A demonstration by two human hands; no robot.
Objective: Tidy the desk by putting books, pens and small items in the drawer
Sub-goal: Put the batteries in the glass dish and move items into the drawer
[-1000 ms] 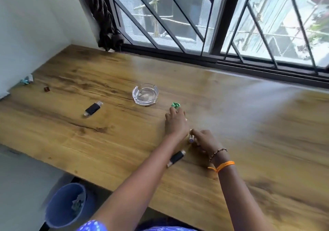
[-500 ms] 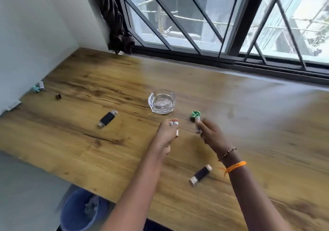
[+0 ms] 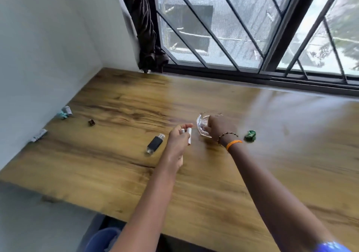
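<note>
2 hands busy, desk mostly untidied

Left hand pinches 2 small white tubes; right hand curls fingers on the glass ashtray. Black lighter beside left fingers, green scrap past the right wrist; no drawer visible.

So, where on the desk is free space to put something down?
Bare wood lies right of the green crumpled scrap, toward the window, and along the near edge. Crowded: around the glass ashtray, the black lighter, both hands and the left wall's scraps.
</note>
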